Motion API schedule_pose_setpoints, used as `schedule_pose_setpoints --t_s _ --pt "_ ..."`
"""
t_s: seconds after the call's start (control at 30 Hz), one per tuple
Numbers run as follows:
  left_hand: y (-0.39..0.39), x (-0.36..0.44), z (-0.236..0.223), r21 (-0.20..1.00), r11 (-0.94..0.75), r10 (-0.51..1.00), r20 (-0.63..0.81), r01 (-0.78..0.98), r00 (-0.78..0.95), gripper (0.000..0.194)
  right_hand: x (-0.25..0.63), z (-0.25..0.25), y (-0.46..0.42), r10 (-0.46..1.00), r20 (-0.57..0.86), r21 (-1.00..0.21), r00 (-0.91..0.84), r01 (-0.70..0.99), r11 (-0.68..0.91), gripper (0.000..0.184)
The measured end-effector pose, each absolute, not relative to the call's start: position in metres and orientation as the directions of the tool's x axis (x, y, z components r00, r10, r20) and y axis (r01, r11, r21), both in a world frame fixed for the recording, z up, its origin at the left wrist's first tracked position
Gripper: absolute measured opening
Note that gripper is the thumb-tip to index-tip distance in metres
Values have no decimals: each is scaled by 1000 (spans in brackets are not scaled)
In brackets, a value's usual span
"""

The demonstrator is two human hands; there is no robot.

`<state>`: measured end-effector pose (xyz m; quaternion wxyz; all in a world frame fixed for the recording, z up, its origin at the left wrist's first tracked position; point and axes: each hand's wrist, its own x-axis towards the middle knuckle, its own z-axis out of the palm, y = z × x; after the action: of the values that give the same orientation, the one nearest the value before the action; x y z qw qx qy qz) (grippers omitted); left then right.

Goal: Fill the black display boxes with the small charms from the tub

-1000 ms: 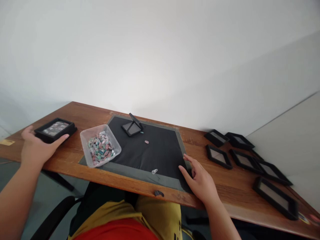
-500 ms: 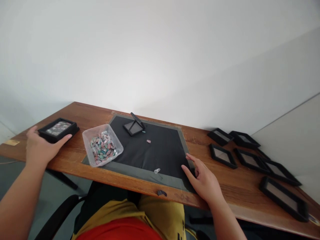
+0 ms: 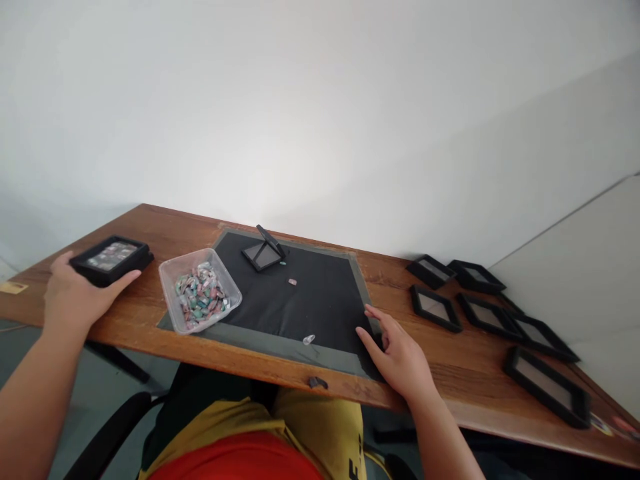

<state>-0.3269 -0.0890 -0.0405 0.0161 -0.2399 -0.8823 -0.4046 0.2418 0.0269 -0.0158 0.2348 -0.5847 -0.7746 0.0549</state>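
resting flat near table [image 3: 150,337] front edge, right hand [image 3: 397,357] lies open, fingers spread, on rt corner of black mat [image 3: 310,303]. small clear stone [image 3: 309,340] just left of it on mat. left hand [image 3: 75,297] cups near side of black display box [image 3: 110,259] w/ stones at table's left end, thumb + fingers round it. clear tub [image 3: 200,290] of coloured stones btwn box and mat centre. farther: pink stone [image 3: 293,282], open hinged case [image 3: 263,252]. empty black frames [image 3: 480,307] far right.
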Motion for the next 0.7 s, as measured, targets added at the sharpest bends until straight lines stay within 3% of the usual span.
schedule_pose_setpoints --t_s 0.2,0.5,0.7 --pt "-89 -328 -43 708 548 392 253 445 -885 143 242 -16 26 926 312 -352 -212 880 320 56" --pt "-91 -333 -42 674 614 424 157 411 -892 149 241 -15 24 922 325 -360 -211 874 327 55" --pt "-92 -335 -44 661 596 446 199 455 -873 144 241 -14 24 922 325 -366 -208 872 326 54"
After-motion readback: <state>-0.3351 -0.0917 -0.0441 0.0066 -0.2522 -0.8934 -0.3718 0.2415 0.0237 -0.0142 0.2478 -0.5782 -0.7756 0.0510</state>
